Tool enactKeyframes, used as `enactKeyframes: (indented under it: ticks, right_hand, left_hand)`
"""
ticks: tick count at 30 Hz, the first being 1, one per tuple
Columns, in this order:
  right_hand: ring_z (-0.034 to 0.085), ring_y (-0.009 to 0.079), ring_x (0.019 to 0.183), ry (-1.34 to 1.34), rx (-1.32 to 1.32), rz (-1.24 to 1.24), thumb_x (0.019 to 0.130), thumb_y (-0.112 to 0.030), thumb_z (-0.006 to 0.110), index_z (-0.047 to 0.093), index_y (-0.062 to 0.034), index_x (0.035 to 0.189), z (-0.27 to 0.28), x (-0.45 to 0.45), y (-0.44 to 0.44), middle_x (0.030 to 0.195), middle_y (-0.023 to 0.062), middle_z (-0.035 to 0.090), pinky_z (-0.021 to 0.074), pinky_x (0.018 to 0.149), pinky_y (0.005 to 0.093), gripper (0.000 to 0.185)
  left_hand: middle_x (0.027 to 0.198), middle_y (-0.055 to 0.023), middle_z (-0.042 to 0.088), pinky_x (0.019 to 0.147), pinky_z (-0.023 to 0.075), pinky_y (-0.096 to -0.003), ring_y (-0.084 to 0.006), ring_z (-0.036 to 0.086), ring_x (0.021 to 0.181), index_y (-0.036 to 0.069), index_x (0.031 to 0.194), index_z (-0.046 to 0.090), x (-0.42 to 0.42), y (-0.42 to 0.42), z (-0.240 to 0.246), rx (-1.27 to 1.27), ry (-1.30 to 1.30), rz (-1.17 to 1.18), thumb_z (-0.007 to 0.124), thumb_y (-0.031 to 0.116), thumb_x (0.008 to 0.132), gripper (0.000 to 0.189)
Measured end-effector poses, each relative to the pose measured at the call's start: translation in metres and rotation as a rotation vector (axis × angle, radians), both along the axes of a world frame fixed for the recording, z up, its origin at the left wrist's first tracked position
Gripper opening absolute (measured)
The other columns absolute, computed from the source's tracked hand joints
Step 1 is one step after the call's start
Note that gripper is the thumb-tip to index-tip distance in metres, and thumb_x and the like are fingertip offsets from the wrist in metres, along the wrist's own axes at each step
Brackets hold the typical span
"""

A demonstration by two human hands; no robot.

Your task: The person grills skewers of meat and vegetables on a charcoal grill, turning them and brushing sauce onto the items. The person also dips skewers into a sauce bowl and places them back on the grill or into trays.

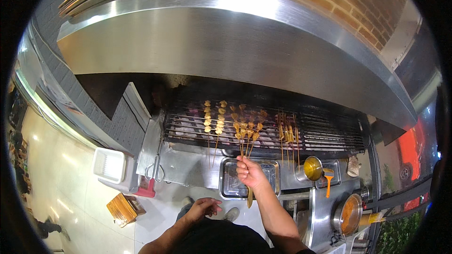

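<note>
My right hand (250,171) grips the lower ends of several wooden sticks carrying browned pieces of food (243,127), whose upper parts lie over the charcoal grill (335,140). Under that hand is a rectangular metal tray (230,185). A flat wooden handle (250,198) sticks out below the hand, its other end hidden. Near my body my left hand (204,209) hovers empty, fingers loosely bent and apart. Two skewers of pale, rounded pieces (219,121) rest on the grate to the left. Several thin skewers (289,132) lie on it further right.
A steel hood (226,42) overhangs the grill. Right of the tray stand a metal pot of yellow liquid (313,169), an orange-handled brush (328,183) and a pot of orange-red contents (350,213). Scissors-handled tongs (154,171), a white basket (109,165) and a wooden stool (123,210) are left.
</note>
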State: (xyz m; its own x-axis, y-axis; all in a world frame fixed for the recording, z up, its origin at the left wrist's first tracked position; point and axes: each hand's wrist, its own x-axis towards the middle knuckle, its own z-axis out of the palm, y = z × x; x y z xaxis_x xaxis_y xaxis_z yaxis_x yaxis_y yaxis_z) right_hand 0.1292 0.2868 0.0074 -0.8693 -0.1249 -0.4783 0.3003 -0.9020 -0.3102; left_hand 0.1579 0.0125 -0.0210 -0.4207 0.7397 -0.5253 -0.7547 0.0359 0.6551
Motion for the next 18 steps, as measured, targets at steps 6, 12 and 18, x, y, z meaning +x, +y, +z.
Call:
enactKeyframes:
  ticks: [6,12,18]
  right_hand:
    - [0.031,0.0067,0.046,-0.017,0.035,-0.039,0.097,-0.025,0.048,0.057,-0.0094,0.093,0.003,-0.005,-0.007,0.061,-0.0040,0.039,0.0255,0.039,0.0212,0.018]
    - [0.031,0.0082,0.045,-0.222,0.663,-0.125,0.097,-0.024,0.048,0.055,-0.0085,0.087,0.064,0.005,-0.022,0.059,-0.0029,0.040,0.0249,0.038,0.0244,0.020]
    - [0.065,0.0374,0.078,-0.626,2.469,0.038,0.090,-0.015,0.048,0.054,-0.0011,0.089,0.089,-0.002,-0.016,0.083,0.0221,0.064,0.0509,0.067,0.0468,0.015]
  left_hand:
    - [0.090,-0.0097,0.066,0.066,0.0444,-0.0254,-0.0138,0.058,0.073,-0.002,0.114,0.059,-0.054,-0.020,-0.003,0.027,0.134,-0.209,0.046,0.026,0.097,0.036]
    - [0.088,-0.0087,0.065,0.067,0.0454,-0.0250,-0.0126,0.058,0.073,-0.002,0.116,0.058,-0.094,-0.060,-0.006,0.130,0.167,-0.445,0.043,0.026,0.099,0.037]
    - [0.087,-0.0061,0.065,0.064,0.0448,-0.0231,-0.0106,0.057,0.072,-0.002,0.117,0.058,-0.099,-0.078,-0.011,0.162,0.184,-0.653,0.041,0.024,0.100,0.035]
